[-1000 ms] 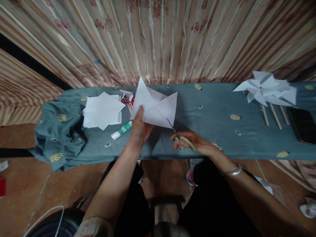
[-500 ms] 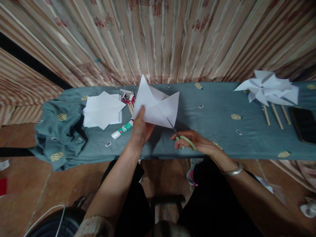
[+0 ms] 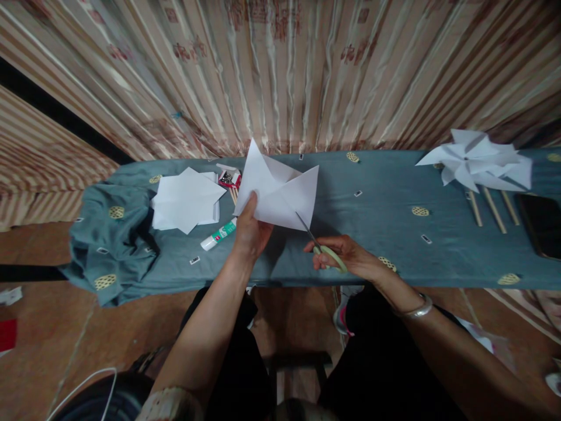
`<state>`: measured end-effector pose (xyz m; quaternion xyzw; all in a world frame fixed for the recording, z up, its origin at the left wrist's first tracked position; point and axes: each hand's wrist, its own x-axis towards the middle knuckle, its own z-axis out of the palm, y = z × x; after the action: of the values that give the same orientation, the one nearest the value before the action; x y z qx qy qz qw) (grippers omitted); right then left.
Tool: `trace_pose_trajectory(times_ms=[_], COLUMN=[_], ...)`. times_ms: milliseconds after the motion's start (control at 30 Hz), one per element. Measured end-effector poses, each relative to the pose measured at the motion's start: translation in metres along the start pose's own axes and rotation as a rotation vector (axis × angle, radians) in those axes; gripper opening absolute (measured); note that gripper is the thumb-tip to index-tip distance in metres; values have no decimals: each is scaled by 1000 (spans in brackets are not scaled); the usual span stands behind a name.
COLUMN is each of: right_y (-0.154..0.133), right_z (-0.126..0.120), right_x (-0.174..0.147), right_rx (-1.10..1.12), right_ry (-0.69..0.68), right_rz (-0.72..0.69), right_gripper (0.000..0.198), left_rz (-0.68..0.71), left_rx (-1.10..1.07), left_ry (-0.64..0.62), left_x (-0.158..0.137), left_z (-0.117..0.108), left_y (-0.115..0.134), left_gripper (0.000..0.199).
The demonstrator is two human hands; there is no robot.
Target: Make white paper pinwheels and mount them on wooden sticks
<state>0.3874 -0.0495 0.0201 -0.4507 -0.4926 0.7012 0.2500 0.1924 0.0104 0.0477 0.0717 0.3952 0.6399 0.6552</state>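
L hand: yours (image 3: 253,233), closed on the white paper (image 3: 283,202); thumb on top near its L edge, fingers tucked underneath.
R hand: yours (image 3: 344,251), gripping the scissors (image 3: 335,255) by the pale green handles, fingers curled round/thru the loops.
Paper: held up over the mid part of the surface (image 3: 381,234), betw. your L hand & the scissors; two pts stick up, V-shaped gap betw. them.
Blades: slanting up-left from your R hand, at the paper's lower R part; can't tell if fully shut.
Surface: grey-teal cloth w/ yellow pineapple prints; cloth bunched up at the L end.
Stack: white sheets (image 3: 186,199) left of your L hand, top one turned at an angle so its corners jut out.
Box: small red/white, open (image 3: 229,177), just right of the stack, metal bits inside, too small to ID.
Sticks: few thin wooden ones (image 3: 234,193) by the box, partly hidden behind the paper.
Glue stick: white/green tube (image 3: 218,235), lying just left of your L hand, below the stack.
Pinwheels: white paper, overlapping (image 3: 477,159), far R, well apart from your hands; three wooden handles (image 3: 494,211) pointing twd you.
Phone: dark slab (image 3: 541,225), R end, just beside the handles.
Wrist: silver bangle (image 3: 421,307) on your R arm.
Backdrop: striped curtain (image 3: 284,76) behind the surface.
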Motion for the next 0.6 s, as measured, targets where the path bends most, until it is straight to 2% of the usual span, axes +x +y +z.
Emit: trace_pose_trajectory(times_ms=[367,600], right_y=[5,4], right_z=[1,3], right_x=[2,2], right_rx=[71,118], right_ry=[23,45], right_rz=[21,45], right_gripper=[36,36], left_rz=[1,8], left_rx=[-10,-9], left_ry=[-2,-7], left_x=[1,2], left_z=[0,-1], left_y=[2,1], left_gripper=[36,32])
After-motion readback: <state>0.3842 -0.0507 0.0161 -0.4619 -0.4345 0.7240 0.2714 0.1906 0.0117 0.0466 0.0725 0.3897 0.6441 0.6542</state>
